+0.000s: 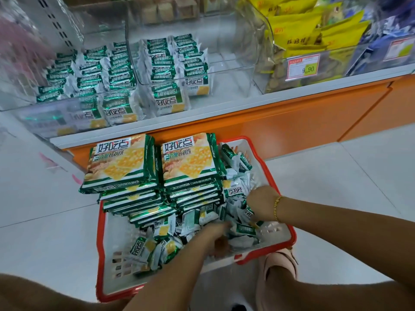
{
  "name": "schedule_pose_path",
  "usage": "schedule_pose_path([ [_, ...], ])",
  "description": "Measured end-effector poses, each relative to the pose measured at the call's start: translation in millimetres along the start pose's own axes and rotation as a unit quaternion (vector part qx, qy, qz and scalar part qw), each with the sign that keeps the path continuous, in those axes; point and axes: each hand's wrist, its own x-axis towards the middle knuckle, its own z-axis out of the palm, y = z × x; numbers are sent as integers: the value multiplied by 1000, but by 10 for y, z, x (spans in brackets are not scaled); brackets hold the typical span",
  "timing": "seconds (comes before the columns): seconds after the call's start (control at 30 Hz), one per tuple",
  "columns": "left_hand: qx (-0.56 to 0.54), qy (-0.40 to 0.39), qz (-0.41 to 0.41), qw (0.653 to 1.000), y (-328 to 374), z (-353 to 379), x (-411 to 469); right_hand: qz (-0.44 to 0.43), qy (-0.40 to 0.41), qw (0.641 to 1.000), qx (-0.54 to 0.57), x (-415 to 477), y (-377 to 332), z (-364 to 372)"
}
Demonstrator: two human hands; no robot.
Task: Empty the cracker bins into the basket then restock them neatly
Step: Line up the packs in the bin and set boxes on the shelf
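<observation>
Basket | left hand, right hand in 好吃点 packets (fingers buried, hold unclear) | tag 9.90

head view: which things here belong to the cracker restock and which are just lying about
Job: red basket, stacked cracker packs, small cracker packets, clear cracker bins, left hand, right hand.
Lying about: yellow snack bags, price tag.
</observation>
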Motion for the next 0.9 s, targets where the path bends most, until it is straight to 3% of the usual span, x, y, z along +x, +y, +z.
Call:
schedule_pose_path([
  [0.23,22,42,-33,998,108,160,73,2,32,993,110,45,27,111],
  [0.37,26,25,-21,999,197,275,-36,-11,38,987,157,35,88,12],
  [0.63,-61,6,19,998,-33,22,-109,-55,39,968,241,-90,350,-444],
  [0.77,-88,32,93,991,-86,-224,-330,-120,14,926,358,-252,494,-817],
  [0.9,-198,-26,165,966,38,-372,-773,-154,2,859,488,-454,561,-1105],
])
